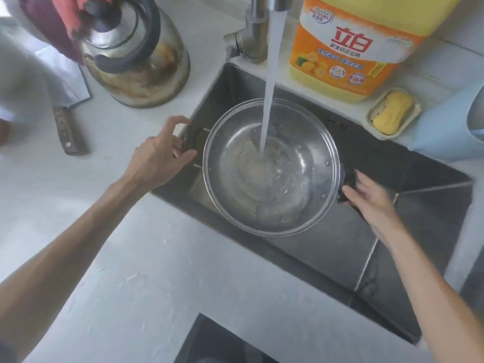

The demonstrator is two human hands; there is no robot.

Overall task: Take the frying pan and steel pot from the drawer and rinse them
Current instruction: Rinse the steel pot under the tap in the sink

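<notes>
The steel pot [272, 166] hangs over the sink [392, 226], right under the tap [262, 27]. A stream of water [269, 82] falls into the pot and swirls on its bottom. My left hand [159, 153] grips the pot's black left handle. My right hand [369, 203] holds the black right handle, fingers curled under it. No frying pan shows in this view.
A stained steel kettle [136, 53] stands on the white counter at the back left, with a knife [69, 129] beside it. A big yellow detergent jug [353, 43] and a soap dish [392, 113] sit behind the sink. A pale blue container [450, 121] is at the right edge.
</notes>
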